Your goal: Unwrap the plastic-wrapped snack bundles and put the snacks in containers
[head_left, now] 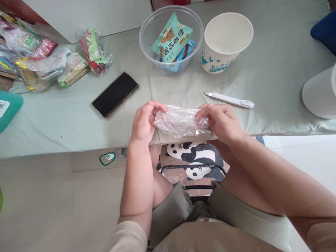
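Observation:
A crinkled clear plastic bag (pixel 181 122) lies stretched between my two hands at the table's front edge. My left hand (pixel 144 120) pinches its left end between thumb and fingers. At its right end, my right hand (pixel 223 120) grips the plastic with bent fingers. Just beyond my right hand lies a white utility knife (pixel 229 99) with a short length of blade showing. Farther back, a clear plastic bowl (pixel 145 40) holds a mint-green snack packet (pixel 172 38) and a blue packet (pixel 181 54). Right of the bowl stands a white paper cup (pixel 223 42) with blue print; its visible inside is bare.
A black phone (pixel 115 93) lies left of my hands. Several wrapped packets (pixel 47 59) pile up at the far left, near a teal container (pixel 9 108). A white round container (pixel 321 92) stands at the right edge. Below the table is a panda-printed mat (pixel 191 157).

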{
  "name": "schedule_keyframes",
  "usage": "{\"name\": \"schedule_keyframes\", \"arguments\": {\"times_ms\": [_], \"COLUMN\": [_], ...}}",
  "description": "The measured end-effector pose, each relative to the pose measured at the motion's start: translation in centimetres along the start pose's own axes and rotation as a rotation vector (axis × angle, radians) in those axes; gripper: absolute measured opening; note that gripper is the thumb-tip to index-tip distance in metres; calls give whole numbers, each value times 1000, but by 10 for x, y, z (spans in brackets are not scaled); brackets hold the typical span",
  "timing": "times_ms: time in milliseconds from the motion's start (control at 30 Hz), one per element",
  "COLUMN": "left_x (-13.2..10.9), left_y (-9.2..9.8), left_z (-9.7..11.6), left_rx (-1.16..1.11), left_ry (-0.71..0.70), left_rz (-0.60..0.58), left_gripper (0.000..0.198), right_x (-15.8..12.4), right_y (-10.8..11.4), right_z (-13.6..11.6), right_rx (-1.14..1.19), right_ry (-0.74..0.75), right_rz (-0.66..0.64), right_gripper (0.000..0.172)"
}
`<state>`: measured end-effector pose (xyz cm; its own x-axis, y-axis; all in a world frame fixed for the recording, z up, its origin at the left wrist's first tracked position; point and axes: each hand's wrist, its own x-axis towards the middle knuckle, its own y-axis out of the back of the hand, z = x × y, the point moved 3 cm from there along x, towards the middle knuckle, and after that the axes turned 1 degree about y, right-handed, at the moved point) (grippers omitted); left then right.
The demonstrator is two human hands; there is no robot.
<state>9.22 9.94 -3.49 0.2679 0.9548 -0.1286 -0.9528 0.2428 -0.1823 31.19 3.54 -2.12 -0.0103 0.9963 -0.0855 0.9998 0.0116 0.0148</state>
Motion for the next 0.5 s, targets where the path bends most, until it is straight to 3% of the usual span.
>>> {"name": "schedule_keyframes", "arguments": {"times_ms": [100,133,233,300,400,433,500], "left_x": [2,2,4,4,0,-2,-6], "left_y": [-1,-2,0,3,1,-2,-10], "left_z": [-3,-5,-8,-6,-1,1,4], "left_rx": [63,72,100,124,165,178,190], "left_ry": [-45,-53,-106,-160,-190,-182,-138], "left_rz": [36,22,-9,0,-61,-111,-232], "left_gripper": [20,22,40,43,45,46,50], "right_x": [-2,-2,0,0,-4,-6,-8], "right_y": [-1,0,3,9,18,19,15], "right_z": [-2,-1,5,8,4,0,-8], "right_rx": [-161,-181,-224,-277,-301,-264,-128], "right_ry": [37,48,124,195,276,287,243], "right_rz": [4,14,51,135,303,310,189], "right_gripper": [13,10,37,45,37,30,25]}}
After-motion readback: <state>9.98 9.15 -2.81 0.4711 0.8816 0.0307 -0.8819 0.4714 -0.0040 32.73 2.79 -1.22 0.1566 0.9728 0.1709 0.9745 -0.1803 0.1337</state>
